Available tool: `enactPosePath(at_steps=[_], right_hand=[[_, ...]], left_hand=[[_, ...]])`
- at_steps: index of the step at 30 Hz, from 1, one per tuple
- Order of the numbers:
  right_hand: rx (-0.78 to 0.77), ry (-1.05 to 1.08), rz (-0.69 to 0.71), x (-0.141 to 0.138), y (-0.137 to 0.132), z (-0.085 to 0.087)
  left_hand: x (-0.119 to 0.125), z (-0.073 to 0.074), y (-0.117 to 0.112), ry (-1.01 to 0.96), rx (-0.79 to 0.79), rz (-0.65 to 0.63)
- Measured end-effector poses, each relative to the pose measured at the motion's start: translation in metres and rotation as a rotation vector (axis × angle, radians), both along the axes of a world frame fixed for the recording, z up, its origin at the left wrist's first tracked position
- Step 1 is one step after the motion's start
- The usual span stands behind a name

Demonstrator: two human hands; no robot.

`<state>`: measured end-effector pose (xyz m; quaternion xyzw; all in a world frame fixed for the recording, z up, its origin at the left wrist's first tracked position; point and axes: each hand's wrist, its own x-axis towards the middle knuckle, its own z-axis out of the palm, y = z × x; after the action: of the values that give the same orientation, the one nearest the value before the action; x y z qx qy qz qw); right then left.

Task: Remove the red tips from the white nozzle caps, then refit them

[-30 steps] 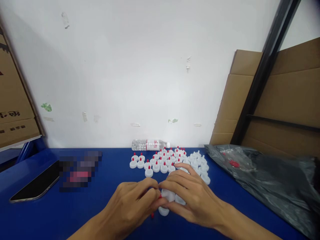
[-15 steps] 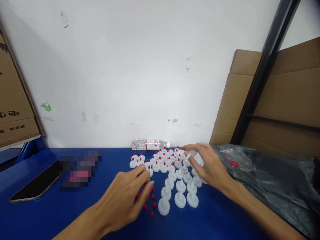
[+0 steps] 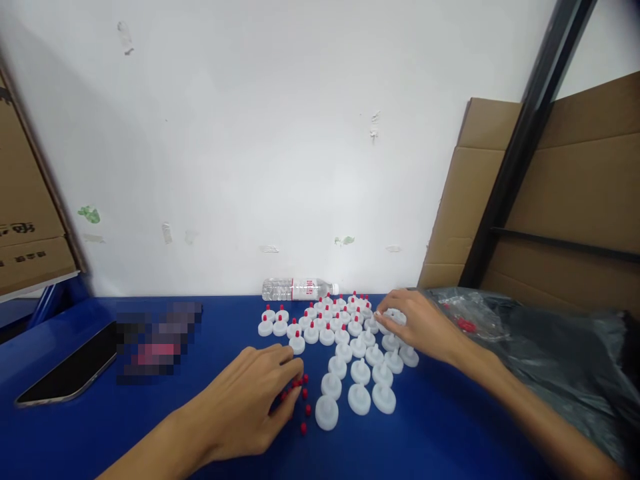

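My left hand [image 3: 255, 400] hovers low over the table among small red tips [image 3: 305, 393], its thumb and forefinger apart. Some red tips show in the gap between them; others are partly hidden by the fingers. My right hand [image 3: 417, 327] is at the right back of the group of white nozzle caps, thumb and fingers bent around a white cap [image 3: 391, 320] that they partly cover. Plain white nozzle caps [image 3: 360, 372] stand in rows toward the front. Farther back and to the left, several white caps [image 3: 311, 333] carry red tips on their spouts.
A clear plastic bottle [image 3: 280, 289] lies against the wall behind the caps. On the right is a dark plastic bag [image 3: 545, 360] with a clear bag of red pieces [image 3: 467, 325] on it. A phone [image 3: 70, 365] lies at the left, and cardboard [image 3: 465, 200] leans by a dark post.
My right hand has lowered slightly with the white cap, uncovering caps near it. My left hand's thumb has shifted a little, and one red tip beside it no longer shows.
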<state>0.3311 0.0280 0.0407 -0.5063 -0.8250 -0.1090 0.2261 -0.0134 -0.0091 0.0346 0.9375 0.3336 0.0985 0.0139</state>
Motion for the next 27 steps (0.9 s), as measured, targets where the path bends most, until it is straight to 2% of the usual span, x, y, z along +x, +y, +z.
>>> enactPosePath(at_steps=[8,12,16,22,27], right_hand=[[-0.099,-0.109,0.017,-0.004,0.000,-0.006],[-0.135,-0.130,-0.009,-0.005,-0.003,-0.004],[-0.155,-0.116,-0.035,-0.007,-0.004,-0.002],[-0.193,-0.072,-0.047,-0.009,-0.003,-0.001],[-0.215,-0.040,-0.056,-0.008,-0.006,0.001]], left_hand=[[-0.011,0.007,0.004,-0.228,-0.014,0.004],[-0.015,0.011,0.008,-0.299,-0.041,0.103],[-0.019,0.012,0.013,-0.301,-0.005,0.186],[-0.016,0.000,0.029,-0.198,0.107,0.270],[-0.018,-0.011,0.042,-0.182,0.092,0.290]])
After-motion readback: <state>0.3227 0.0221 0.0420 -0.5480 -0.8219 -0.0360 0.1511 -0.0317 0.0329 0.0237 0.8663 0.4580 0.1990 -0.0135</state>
